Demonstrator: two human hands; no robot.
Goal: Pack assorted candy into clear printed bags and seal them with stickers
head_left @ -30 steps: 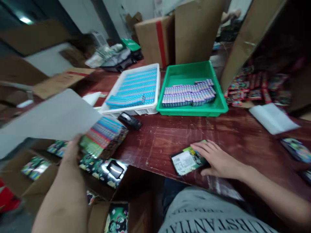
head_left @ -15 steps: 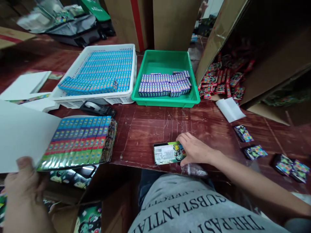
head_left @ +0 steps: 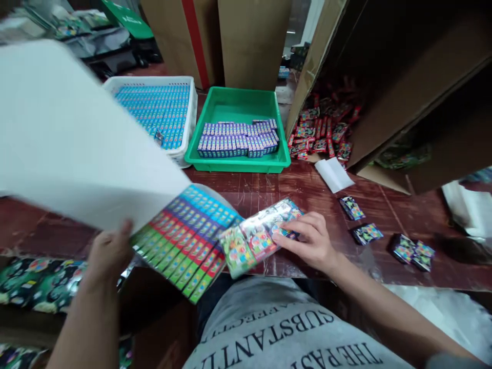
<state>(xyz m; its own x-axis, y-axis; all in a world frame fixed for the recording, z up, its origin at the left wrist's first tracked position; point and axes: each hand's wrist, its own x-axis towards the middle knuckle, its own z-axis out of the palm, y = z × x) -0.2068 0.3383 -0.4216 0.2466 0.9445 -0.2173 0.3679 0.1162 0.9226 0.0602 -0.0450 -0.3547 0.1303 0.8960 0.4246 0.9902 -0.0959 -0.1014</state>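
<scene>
My left hand [head_left: 109, 253] grips the near edge of a large white sheet [head_left: 80, 138], thumb on top. Beside that sheet, several rows of small boxes [head_left: 188, 236] in blue, purple, red and green lie slanted at the table's front edge. My right hand [head_left: 307, 238] has its fingers and thumb on the right end of a shiny flat row of colourful packs [head_left: 257, 238]. The left end of this row meets the right side of the small boxes.
Behind stand a white basket [head_left: 192, 110] of blue boxes and a green tray [head_left: 238, 166] holding purple boxes. Dark packets [head_left: 367, 233] and a folded white paper [head_left: 333, 174] lie to the right. A cardboard box [head_left: 315, 61] with red packets stands behind them.
The white sheet has risen and swung right with my left hand. The small boxes are now slanted and further right. The row under my right hand shows its colourful side instead of its label.
</scene>
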